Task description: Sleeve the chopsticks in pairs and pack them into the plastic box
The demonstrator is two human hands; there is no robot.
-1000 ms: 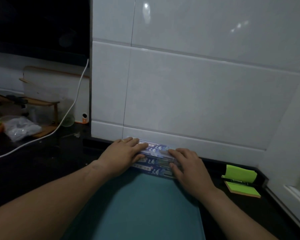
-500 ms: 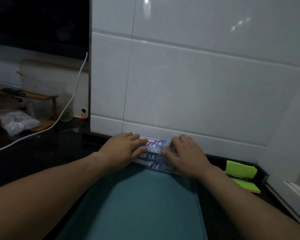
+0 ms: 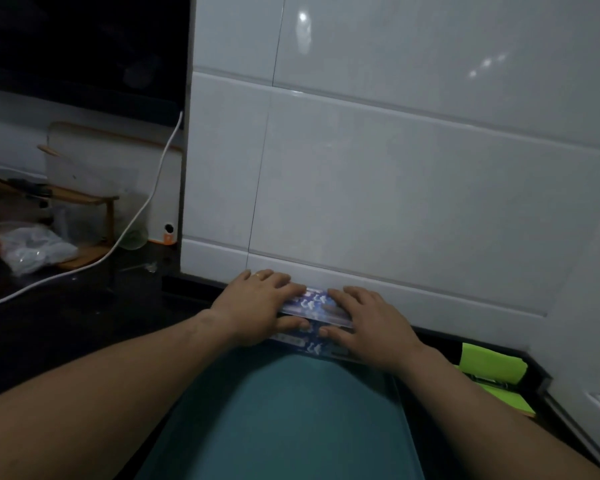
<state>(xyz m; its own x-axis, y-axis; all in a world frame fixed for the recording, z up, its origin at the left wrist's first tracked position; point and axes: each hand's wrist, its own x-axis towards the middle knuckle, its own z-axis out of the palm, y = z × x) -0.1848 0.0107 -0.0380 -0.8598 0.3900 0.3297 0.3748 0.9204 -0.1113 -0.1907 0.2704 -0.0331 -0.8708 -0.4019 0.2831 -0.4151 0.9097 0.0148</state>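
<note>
Rear of scene: glossy white tiled wall [image 3: 395, 185], filling most of the upper frame.
Below and to the left: dark worktop [image 3: 66, 323], dimly lit.
On the worktop, nearest the camera: teal mat [image 3: 284, 410], reaching forward to the foot of the wall.
At the far edge of the mat, close against the wall: sleeved chopsticks [image 3: 312, 301], in blue-and-white printed sleeves, lying flat and parallel to the wall. Whether already inside the plastic box: cannot tell; only a glossy clear edge visible on the near side of the upper sleeves.
Left hand [image 3: 257, 303]: palm down, fingers straight, pressed flat on the left end of the sleeves, thumb at the near edge.
Right hand [image 3: 368, 323]: palm down, fingers extended, pressed flat on the right end, thumb likewise at the near edge.
Far left: wooden rack [image 3: 84, 199], crumpled plastic bag [image 3: 32, 247] beside it, white cable [image 3: 146, 202] trailing down across the worktop.
Right corner: green sticky notes [image 3: 492, 368].
On a left finger: ring [image 3: 258, 275].
</note>
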